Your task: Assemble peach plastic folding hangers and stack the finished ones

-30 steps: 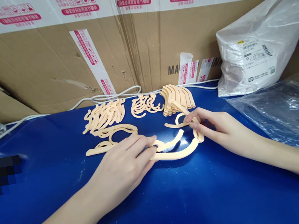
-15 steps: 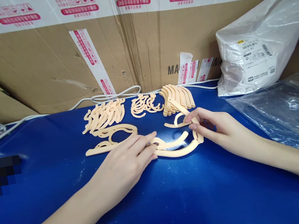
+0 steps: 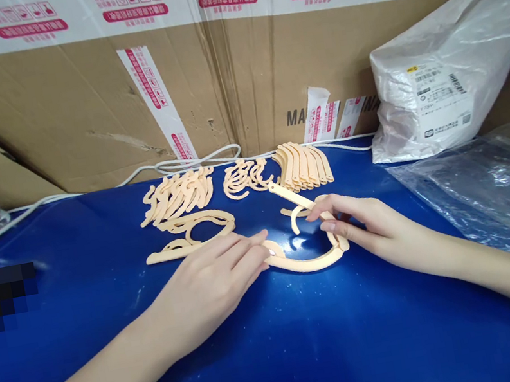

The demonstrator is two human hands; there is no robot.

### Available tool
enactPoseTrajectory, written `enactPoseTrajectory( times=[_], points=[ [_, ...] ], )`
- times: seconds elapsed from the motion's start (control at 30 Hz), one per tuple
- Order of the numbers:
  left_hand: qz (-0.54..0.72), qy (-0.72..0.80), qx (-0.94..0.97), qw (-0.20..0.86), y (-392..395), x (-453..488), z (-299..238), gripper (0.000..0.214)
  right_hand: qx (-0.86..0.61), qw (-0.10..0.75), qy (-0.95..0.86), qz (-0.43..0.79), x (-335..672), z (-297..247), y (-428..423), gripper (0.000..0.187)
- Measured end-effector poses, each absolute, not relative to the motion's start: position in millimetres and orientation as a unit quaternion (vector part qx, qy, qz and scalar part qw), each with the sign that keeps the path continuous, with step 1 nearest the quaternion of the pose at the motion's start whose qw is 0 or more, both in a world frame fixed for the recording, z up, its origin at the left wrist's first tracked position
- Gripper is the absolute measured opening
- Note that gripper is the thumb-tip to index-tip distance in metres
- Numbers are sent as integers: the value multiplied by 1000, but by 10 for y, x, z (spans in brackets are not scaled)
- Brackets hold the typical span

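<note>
A beige folding clothes hanger (image 3: 307,265) lies low over the blue table, held at both sides. My left hand (image 3: 220,275) is closed on its left end, with fingertips near a small curved piece. My right hand (image 3: 362,218) pinches the straight arm at the right, which slants up to the left, with a curved hook piece (image 3: 295,218) hanging from it. The hinge between the two arms shows just below my right fingers. Behind my left hand rests another folded hanger (image 3: 208,217), partly covered by the fingers.
Along the back lie a pile of wavy beige pieces (image 3: 177,194), a cluster of small hooks (image 3: 236,181) and a row of curved arms (image 3: 304,166). A white cable (image 3: 135,175) runs before the cardboard box (image 3: 90,114). At right are a white bag (image 3: 439,95) and clear plastic (image 3: 485,191).
The hanger's right arm has swung left and downward with my right hand. The loose curved piece beside my left fingertips has folded in against the lower arm. My left hand has barely moved.
</note>
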State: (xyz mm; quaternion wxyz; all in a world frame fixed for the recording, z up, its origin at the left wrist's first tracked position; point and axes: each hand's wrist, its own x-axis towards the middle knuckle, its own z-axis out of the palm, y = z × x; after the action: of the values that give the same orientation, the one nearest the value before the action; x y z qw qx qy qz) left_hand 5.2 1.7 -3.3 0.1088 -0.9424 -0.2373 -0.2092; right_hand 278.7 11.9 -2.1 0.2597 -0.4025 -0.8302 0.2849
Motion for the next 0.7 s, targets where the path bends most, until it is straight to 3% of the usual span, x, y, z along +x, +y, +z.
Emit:
enactPoseTrajectory(
  times=[0.7],
  points=[
    [-272,-304,-891,199,3,73,43,18,-397,240,-793,395,2690,15,-16,22]
  ],
)
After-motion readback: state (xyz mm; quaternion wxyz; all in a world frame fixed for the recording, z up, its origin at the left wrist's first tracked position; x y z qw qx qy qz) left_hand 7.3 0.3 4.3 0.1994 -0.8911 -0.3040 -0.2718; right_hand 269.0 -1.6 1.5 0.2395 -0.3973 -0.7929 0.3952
